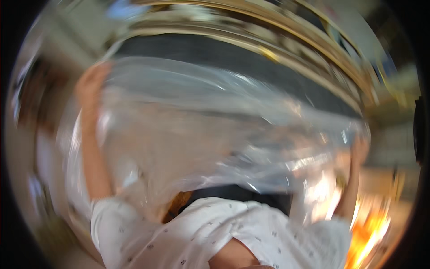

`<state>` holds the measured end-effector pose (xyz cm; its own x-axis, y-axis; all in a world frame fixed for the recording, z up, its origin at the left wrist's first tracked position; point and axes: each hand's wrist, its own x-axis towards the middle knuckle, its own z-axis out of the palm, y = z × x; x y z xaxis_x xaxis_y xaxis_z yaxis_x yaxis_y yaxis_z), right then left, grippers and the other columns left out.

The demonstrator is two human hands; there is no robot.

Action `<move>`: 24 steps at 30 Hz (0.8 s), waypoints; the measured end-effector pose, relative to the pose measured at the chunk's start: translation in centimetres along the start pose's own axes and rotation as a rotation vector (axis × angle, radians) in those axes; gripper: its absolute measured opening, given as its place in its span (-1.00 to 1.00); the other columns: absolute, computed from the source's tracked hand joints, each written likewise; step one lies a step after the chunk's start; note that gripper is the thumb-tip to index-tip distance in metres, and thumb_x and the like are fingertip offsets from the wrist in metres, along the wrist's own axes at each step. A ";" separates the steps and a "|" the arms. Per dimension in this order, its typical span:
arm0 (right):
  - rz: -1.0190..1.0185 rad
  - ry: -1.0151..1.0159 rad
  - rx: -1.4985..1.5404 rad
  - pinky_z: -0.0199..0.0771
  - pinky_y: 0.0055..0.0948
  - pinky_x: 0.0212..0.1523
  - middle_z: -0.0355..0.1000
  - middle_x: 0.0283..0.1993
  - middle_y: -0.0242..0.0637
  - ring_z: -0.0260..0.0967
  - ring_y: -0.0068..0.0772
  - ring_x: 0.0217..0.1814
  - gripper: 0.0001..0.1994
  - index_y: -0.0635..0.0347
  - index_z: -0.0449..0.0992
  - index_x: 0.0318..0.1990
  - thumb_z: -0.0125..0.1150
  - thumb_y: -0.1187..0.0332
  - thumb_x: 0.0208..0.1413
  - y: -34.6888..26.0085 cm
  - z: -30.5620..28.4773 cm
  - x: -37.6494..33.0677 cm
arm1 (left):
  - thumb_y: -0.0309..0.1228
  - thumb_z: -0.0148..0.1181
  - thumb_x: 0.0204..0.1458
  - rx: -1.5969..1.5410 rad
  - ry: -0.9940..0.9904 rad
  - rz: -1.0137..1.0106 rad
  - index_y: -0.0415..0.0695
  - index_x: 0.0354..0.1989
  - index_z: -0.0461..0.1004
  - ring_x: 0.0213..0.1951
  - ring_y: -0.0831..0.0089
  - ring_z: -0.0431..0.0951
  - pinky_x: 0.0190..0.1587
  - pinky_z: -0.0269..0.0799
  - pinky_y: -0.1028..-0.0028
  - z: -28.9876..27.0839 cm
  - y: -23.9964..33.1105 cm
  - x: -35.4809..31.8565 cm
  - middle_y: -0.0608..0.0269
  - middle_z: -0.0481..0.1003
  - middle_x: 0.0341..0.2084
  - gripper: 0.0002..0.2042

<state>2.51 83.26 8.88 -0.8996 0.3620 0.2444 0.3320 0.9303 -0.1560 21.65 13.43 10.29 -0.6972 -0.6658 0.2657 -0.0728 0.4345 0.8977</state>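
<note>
A large clear plastic sheet (179, 85) is spread wide between my two raised arms, wrinkled and shiny, hanging down in front of my body. My left hand (92, 85) is closed on its edge at the upper left. At the right, my right hand (359, 148) grips the other side of the sheet, lower than the left hand; its fingers are blurred. Whether the plastic is a single sheet or a bag cannot be made out.
Beyond the plastic lies a dark grey surface (179, 46) with a pale curved edge. Blurred wooden shelves or rails (309, 31) run behind it. A bright orange glow (369, 233) shows at the lower right.
</note>
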 end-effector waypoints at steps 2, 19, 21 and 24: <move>-0.380 0.076 -0.002 0.08 -0.27 0.14 0.21 0.09 -0.01 0.14 -0.08 0.13 -0.57 0.27 0.27 0.05 -0.10 0.19 0.09 4.7 3.0 2.4 | -0.28 0.10 0.02 0.086 0.063 -0.070 -0.27 -0.08 0.42 -0.13 0.47 0.43 -0.01 0.26 0.53 -3.7 -5.4 5.4 0.17 0.46 -0.16 -0.64; -0.243 -0.048 -0.045 -0.10 -0.01 0.21 -0.04 0.27 -0.02 -0.13 -0.09 0.32 -0.38 0.16 0.12 0.17 -0.22 -0.10 0.08 6.8 6.4 5.9 | -0.55 0.06 -0.03 0.213 -0.573 0.748 -0.25 -0.41 0.29 -0.26 0.35 0.37 -0.16 0.24 0.52 25.8 6.7 -4.5 0.17 0.36 -0.35 -0.92; -0.309 -0.014 -0.046 -0.12 -0.02 0.22 -0.04 0.29 -0.08 -0.14 -0.10 0.33 -0.38 0.15 0.11 0.19 -0.24 -0.09 0.09 6.9 7.2 8.9 | -0.54 0.05 0.00 0.066 -0.589 0.485 -0.25 -0.43 0.29 -0.38 0.50 0.31 -0.26 0.23 0.60 25.9 5.9 -4.2 0.25 0.30 -0.48 -0.92; -0.452 -0.014 -0.008 -0.17 -0.05 0.25 -0.06 0.31 -0.18 -0.17 -0.12 0.35 -0.39 0.14 0.08 0.21 -0.26 -0.07 0.11 7.0 8.3 8.9 | -0.54 0.03 0.03 0.244 -0.451 0.602 -0.25 -0.44 0.30 -0.43 0.58 0.26 -0.33 0.21 0.64 24.1 5.6 -5.2 0.32 0.25 -0.54 -0.93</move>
<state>-5.59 92.49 1.99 -0.9583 -0.0819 0.2736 -0.0932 0.9952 -0.0286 7.68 34.00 5.47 -0.8844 0.0134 0.4665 0.2907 0.7978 0.5282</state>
